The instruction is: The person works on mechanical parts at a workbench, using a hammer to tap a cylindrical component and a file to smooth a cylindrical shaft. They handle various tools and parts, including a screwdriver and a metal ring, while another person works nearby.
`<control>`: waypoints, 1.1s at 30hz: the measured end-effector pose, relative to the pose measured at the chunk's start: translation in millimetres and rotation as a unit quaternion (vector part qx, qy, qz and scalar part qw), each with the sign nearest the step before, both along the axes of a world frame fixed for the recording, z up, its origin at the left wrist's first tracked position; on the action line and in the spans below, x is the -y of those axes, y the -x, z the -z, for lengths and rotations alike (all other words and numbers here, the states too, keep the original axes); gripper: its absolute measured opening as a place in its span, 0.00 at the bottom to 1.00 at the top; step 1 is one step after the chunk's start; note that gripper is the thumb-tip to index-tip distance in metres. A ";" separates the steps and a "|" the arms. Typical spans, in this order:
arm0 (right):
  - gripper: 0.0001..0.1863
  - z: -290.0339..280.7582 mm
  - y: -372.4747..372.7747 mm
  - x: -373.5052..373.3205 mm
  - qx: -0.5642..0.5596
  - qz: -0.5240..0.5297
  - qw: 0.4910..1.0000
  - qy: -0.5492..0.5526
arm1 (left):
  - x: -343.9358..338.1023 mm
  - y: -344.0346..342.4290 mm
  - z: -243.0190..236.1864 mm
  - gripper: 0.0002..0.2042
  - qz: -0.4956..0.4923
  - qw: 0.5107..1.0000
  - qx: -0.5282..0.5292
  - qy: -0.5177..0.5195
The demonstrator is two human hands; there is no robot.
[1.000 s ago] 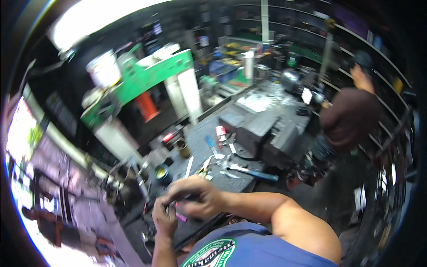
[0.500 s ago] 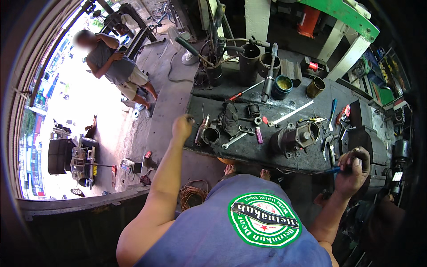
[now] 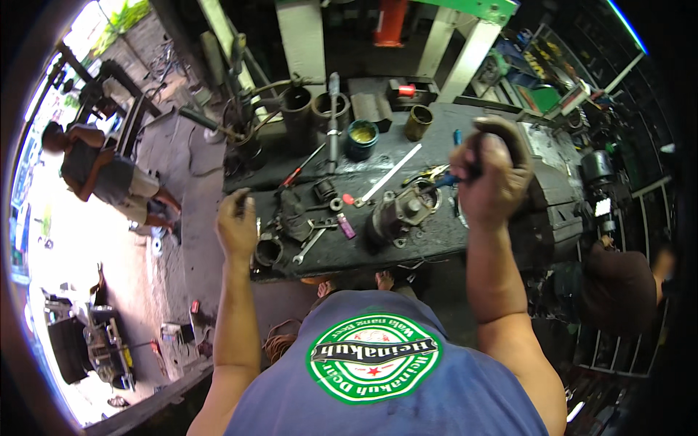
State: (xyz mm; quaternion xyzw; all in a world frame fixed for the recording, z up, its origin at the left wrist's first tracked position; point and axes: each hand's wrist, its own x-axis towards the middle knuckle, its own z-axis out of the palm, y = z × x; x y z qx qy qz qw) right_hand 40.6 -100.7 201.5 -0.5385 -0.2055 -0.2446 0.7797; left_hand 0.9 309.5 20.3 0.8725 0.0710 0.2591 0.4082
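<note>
In my raised right hand (image 3: 498,171), closed, is a blue-handled screwdriver (image 3: 448,179). Its handle points left, toward a round metal housing (image 3: 385,224) standing on the dark workbench (image 3: 342,258). Where the tip ends I cannot make out against the housing. My left hand (image 3: 238,225) hovers by the bench's left part, fingers curled together; something small and dark may be between the fingertips. Close to that hand are an open metal cylinder (image 3: 269,251) and a dark, irregular part (image 3: 293,216). A wrench (image 3: 309,247) and a pink lighter (image 3: 345,226) lie between the hands.
Along the bench's back stand tall dark canisters (image 3: 296,109), a tin of yellowish stuff (image 3: 362,138) and a brass-coloured can (image 3: 419,123). A red screwdriver (image 3: 298,171) and a white strip (image 3: 391,174) lie in front. One person (image 3: 109,171) stands left, another (image 3: 622,280) is at right.
My right hand has risen from the bench's front right, bringing the screwdriver over to the housing. My left hand remains raised at the bench's left end. The view has turned to the right.
</note>
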 end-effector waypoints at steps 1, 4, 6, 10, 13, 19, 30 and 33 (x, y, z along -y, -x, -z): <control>0.09 1.6 -6.4 -3.7 0.025 -0.012 0.999 0.022 | 31.4 2.5 -16.5 0.12 0.040 0.998 0.054 -0.018; 0.08 10.0 -17.0 -12.0 0.008 -0.023 0.999 0.028 | 117.2 2.3 -52.3 0.14 0.221 0.975 0.021 0.019; 0.08 14.3 -21.9 -13.2 0.008 -0.012 0.998 0.056 | 164.2 -5.7 -63.3 0.16 0.290 0.956 0.019 0.029; 0.07 19.6 -26.7 -7.5 0.000 0.003 0.998 0.071 | 224.8 -33.6 -70.4 0.17 0.316 0.948 -0.040 0.014; 0.07 26.0 -28.6 0.4 -0.011 0.014 0.997 0.078 | 243.1 -49.8 -67.7 0.16 0.356 0.930 -0.094 0.002; 0.09 40.4 -34.0 14.1 -0.017 0.047 0.993 0.110 | 251.5 -54.7 -50.7 0.13 0.321 0.939 -0.117 -0.037; 0.11 47.7 -52.3 15.9 0.036 -0.109 0.992 0.043 | 261.5 -50.7 -36.0 0.12 0.284 0.958 -0.039 0.028; 0.12 45.4 -51.1 10.5 0.003 -0.089 0.995 0.052 | 262.4 -50.8 -34.2 0.12 0.280 0.958 -0.052 0.027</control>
